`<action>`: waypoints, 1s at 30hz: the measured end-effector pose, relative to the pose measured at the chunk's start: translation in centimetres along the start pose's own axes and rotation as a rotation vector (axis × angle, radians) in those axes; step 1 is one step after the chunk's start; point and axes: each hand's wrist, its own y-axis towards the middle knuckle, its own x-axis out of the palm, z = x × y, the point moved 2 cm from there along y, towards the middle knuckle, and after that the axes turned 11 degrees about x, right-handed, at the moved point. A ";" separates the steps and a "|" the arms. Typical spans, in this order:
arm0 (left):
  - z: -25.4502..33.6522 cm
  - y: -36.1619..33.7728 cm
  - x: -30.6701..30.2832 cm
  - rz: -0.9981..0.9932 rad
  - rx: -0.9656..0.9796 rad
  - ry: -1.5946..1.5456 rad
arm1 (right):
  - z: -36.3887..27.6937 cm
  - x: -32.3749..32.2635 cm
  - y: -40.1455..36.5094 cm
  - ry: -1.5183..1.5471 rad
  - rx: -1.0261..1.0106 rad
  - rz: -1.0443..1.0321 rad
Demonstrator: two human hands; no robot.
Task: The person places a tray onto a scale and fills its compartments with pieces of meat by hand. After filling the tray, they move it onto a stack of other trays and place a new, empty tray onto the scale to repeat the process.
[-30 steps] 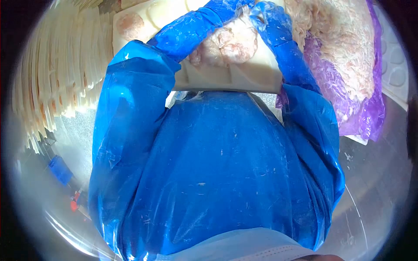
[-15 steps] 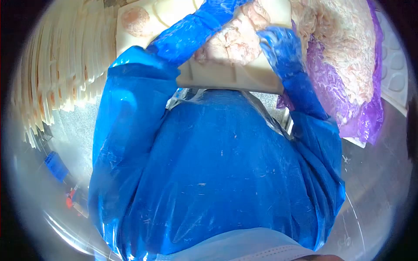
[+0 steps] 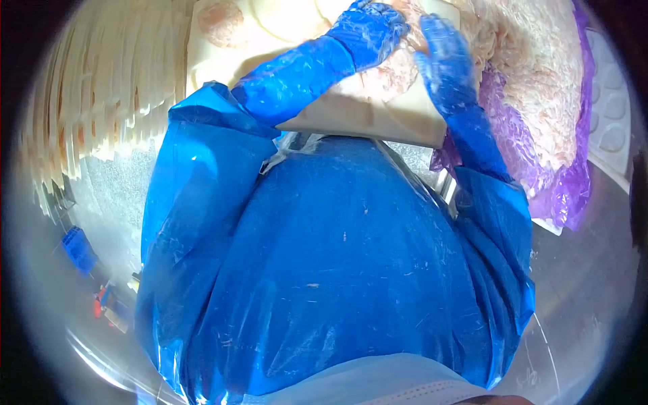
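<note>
My left hand (image 3: 370, 32), in a smeared blue glove, reaches over the white board at the top of the view. Its fingers are curled in beside pale pink raw meat (image 3: 395, 77); what lies inside them is hidden. My right hand (image 3: 444, 64), also gloved in blue, is at the board's right side, fingers stretched out and close together. It faces the left hand across the meat, and I see nothing held in it. The white board (image 3: 364, 118) has shallow rounded hollows, and a round portion of pink meat (image 3: 221, 24) sits in the one at upper left.
To the right, a large heap of pale minced meat (image 3: 540, 88) lies on purple plastic film (image 3: 574, 196). A white tray with rounded hollows (image 3: 611, 115) is beyond it. Stacked whitish trays (image 3: 101, 88) stand at left. A small blue object (image 3: 79, 250) is lower left.
My left hand has come down and right, now more fully in view, covering part of the meat. My right hand has risen slightly, fingers straighter. The view has shifted a little.
</note>
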 end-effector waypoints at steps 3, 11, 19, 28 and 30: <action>-4.2 -3.4 -0.8 0.449 -0.130 -1.086 | 0.3 2.1 -0.9 -0.149 -0.143 -0.023; 0.2 -8.1 -7.8 -0.014 -0.556 0.011 | -6.9 5.0 4.0 0.405 0.072 -0.168; 1.4 -15.4 -12.7 -0.041 -0.684 0.072 | -7.5 1.7 -1.2 0.147 -0.127 -0.262; 5.7 -10.1 -10.2 -0.077 -0.318 -0.333 | -10.4 2.2 -4.8 0.072 -0.045 -0.382; 4.8 -9.1 -11.2 0.038 -0.508 -0.631 | -9.3 2.9 -5.2 0.092 -0.014 -0.354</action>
